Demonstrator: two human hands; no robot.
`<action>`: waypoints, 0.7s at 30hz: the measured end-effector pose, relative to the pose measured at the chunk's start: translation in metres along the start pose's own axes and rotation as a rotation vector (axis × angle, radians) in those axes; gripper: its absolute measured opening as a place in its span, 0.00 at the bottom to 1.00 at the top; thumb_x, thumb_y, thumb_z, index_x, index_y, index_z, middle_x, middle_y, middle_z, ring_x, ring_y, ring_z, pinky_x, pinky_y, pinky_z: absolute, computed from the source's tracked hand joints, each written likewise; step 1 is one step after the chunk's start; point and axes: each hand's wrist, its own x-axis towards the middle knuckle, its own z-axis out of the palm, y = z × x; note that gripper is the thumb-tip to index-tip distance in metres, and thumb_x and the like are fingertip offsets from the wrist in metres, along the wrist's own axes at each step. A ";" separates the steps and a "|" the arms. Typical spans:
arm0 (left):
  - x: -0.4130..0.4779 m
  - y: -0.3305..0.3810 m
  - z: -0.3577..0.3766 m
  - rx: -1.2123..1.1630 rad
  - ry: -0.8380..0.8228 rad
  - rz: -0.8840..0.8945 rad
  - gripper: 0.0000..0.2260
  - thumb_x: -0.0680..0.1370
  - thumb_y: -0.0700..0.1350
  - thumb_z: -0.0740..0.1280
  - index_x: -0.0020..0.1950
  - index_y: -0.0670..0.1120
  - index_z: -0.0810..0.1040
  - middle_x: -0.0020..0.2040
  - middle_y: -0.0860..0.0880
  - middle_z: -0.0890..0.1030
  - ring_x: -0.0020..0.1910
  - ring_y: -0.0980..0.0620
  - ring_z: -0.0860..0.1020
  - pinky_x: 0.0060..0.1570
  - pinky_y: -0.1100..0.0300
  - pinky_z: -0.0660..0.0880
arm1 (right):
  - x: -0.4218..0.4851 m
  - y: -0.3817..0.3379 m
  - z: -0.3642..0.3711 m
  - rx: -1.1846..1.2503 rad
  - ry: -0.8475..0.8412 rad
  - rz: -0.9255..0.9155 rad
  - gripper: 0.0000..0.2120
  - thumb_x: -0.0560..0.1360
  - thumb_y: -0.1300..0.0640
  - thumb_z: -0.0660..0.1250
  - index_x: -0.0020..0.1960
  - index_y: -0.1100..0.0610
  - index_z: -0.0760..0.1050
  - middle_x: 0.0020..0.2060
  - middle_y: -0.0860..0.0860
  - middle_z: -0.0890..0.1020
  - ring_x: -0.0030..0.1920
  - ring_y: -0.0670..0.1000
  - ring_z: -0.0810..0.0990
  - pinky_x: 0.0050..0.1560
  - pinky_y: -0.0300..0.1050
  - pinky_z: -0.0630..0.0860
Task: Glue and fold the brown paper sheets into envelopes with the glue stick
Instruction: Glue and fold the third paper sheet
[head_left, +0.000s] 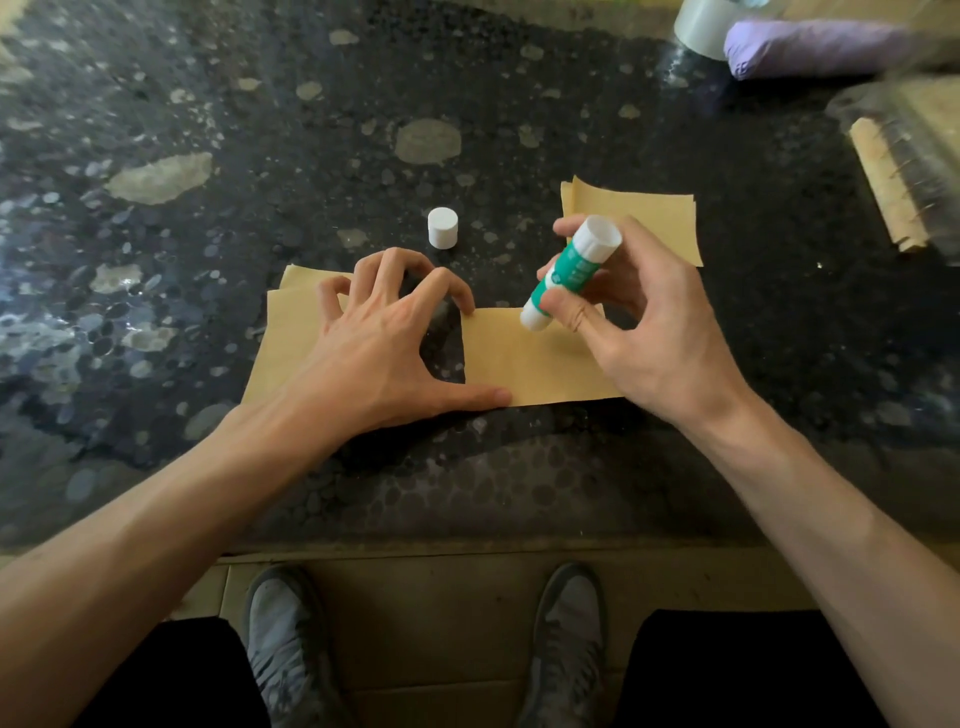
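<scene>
A person seated at the near edge of a dark speckled counter (260, 130) works on paper envelopes. The right hand (639, 332) grips a green-and-white glue stick (569, 270) between thumb and fingers. The stick is tilted, its long axis running from the upper end, far and to the right, down to the lower white end, near and to the left. That lower end sits at the far edge of the brown sheet (524, 369) lying closest to the counter's near edge; whether it touches the paper cannot be told.

The left hand (384, 338) grips nothing. It is spread with arched fingers, the thumb on the sheet's near left corner and the index fingertip at its far left corner, pinning that side down. The other fingers rest on more brown sheets (291, 332) lying just to the left.

The sheet stretches rightward from the pinned edge and passes beneath the right hand, so the right hand is the nearer one for any glue stroke along the far edge.

The stick's white cap (443, 227) stands upright beyond the left hand. A further pile of sheets (649, 223) lies beyond the right hand. A tape roll (701, 26) sits at the far right corner.
</scene>
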 end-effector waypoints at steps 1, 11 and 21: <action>0.000 0.000 0.000 -0.002 0.001 0.000 0.38 0.59 0.82 0.65 0.63 0.65 0.69 0.67 0.56 0.63 0.74 0.52 0.57 0.70 0.47 0.55 | -0.003 0.001 0.000 -0.003 -0.023 0.016 0.21 0.78 0.53 0.75 0.68 0.54 0.75 0.58 0.47 0.83 0.59 0.45 0.83 0.60 0.43 0.81; 0.000 0.000 0.001 -0.010 0.015 0.009 0.38 0.60 0.82 0.67 0.63 0.64 0.70 0.67 0.56 0.64 0.74 0.51 0.58 0.69 0.46 0.56 | -0.014 -0.003 0.002 -0.132 -0.160 0.010 0.18 0.78 0.47 0.75 0.64 0.47 0.76 0.55 0.35 0.80 0.59 0.38 0.79 0.56 0.31 0.76; 0.001 0.001 -0.002 0.003 -0.033 -0.006 0.37 0.60 0.81 0.67 0.64 0.65 0.68 0.69 0.56 0.63 0.76 0.50 0.56 0.72 0.44 0.55 | -0.014 -0.003 0.000 -0.220 -0.172 -0.004 0.18 0.78 0.53 0.74 0.65 0.42 0.76 0.54 0.29 0.77 0.56 0.25 0.74 0.56 0.20 0.69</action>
